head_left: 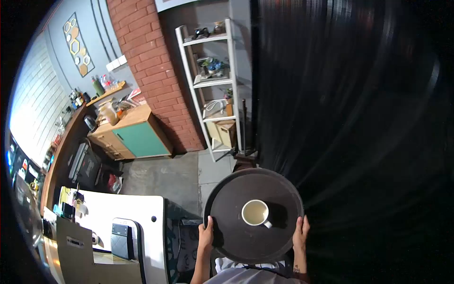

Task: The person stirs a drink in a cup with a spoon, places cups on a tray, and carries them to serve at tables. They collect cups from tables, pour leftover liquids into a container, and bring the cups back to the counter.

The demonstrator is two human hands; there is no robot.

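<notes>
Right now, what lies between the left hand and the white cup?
Just the bare surface of the tray between left hand and white cup, in the head view.

No text, label, brand, number or sign legible. Marks seen but too small or blurred to read: upper strip of the black device (122, 242) on the white desk (106, 202), near left; bottles (98, 85) on the wall shelf (115, 90), far left; small dark mark (296, 269) on the forearm, nearer than the right hand (301, 233).
</notes>
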